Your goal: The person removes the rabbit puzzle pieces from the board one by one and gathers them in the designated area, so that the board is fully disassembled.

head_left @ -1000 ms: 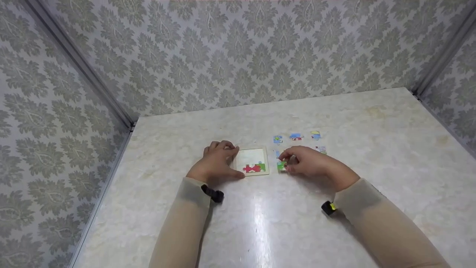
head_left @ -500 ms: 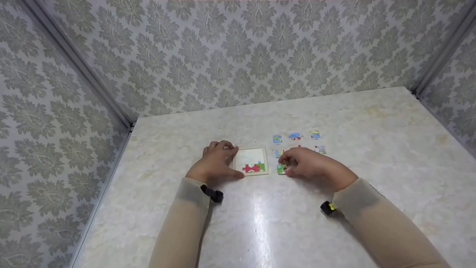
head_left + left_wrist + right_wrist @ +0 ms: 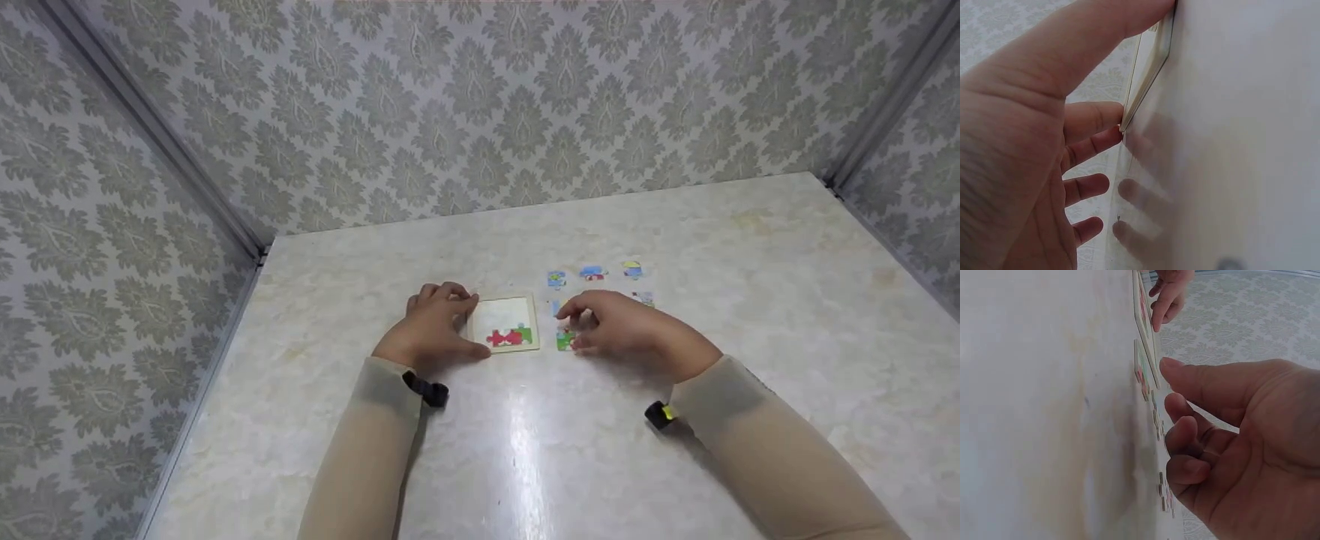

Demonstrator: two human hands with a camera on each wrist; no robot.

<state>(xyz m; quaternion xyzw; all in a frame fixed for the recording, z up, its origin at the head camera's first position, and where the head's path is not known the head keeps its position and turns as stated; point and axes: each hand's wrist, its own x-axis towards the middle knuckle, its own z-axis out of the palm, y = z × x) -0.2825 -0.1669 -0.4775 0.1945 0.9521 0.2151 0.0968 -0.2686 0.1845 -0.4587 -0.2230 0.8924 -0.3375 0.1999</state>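
Note:
My left hand [image 3: 435, 326] holds the left side of a square wooden puzzle frame [image 3: 535, 322], thumb at the near corner and index finger at the far one. Its other fingers stand off the frame in the left wrist view. Red and green jigsaw pieces [image 3: 510, 337] sit along the frame's near inside edge. Just right of the frame lies a green jigsaw piece [image 3: 565, 341], flat on the table. Over it hovers my right hand [image 3: 622, 326], thumb and index finger apart, the other fingers loosely bent. In the right wrist view nothing shows between thumb and fingers [image 3: 1182, 433].
Several loose pieces lie in rows beyond the right hand, among them a blue one [image 3: 556, 278], a blue-and-red one [image 3: 593, 272] and a yellow-topped one [image 3: 632, 268]. The right hand hides part of the rows. Patterned wall panels [image 3: 480, 97] border the table [image 3: 420, 465].
The right hand's index finger has lifted and spread from the thumb over the green piece, which stays on the table. The left hand keeps its hold on the frame.

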